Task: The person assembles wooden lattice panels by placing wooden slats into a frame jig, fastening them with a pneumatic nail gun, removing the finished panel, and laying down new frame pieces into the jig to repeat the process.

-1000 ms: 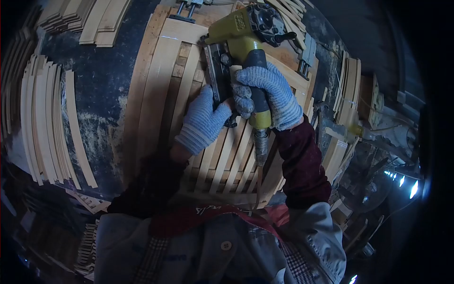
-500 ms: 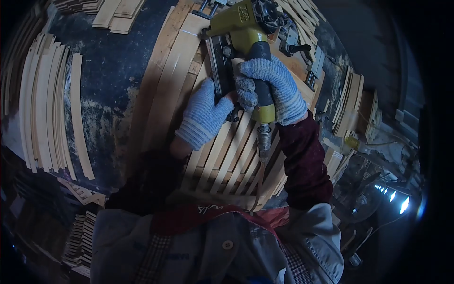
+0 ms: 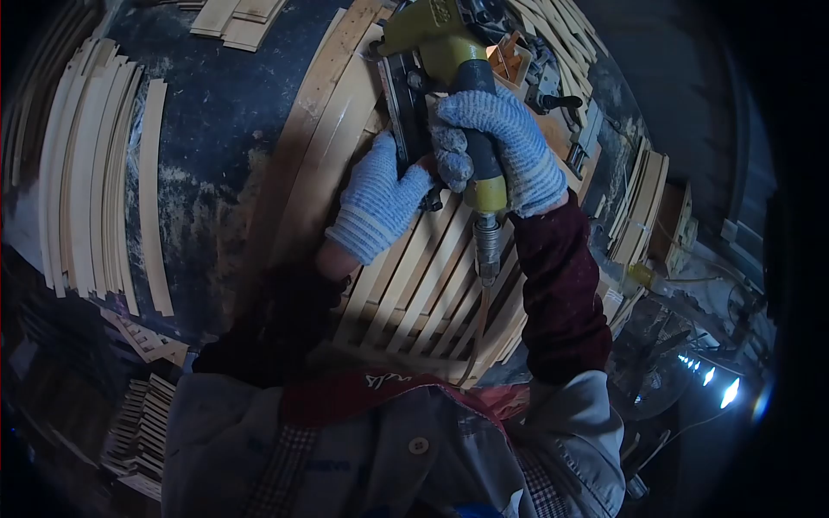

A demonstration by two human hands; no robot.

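Observation:
A yellow-green and black air nail gun [image 3: 436, 34] is held over a wooden slatted frame [image 3: 414, 285]. My right hand [image 3: 505, 142], in a striped knit glove, wraps around its dark grip. My left hand [image 3: 377, 203], gloved the same way, is at the lower end of the gun's black magazine [image 3: 404, 108], with its thumb on one side and its fingers on the other. An air hose [image 3: 481, 324] runs down from the metal coupling below the grip. The gun's nose lies near the upper part of the frame, and its contact with the wood cannot be made out.
Long thin wood strips [image 3: 82, 173] are stacked on the dark worktable [image 3: 216, 112] at left, with one strip [image 3: 154, 198] apart. Short boards [image 3: 250, 22] lie at the top. A metal clamp [image 3: 589, 134] and more strips [image 3: 639, 203] are at right.
The view has shifted a little, so the table and stacks sit farther right and higher. Both hands keep the same hold on the nail gun. More of an orange-lit box shows beside it.

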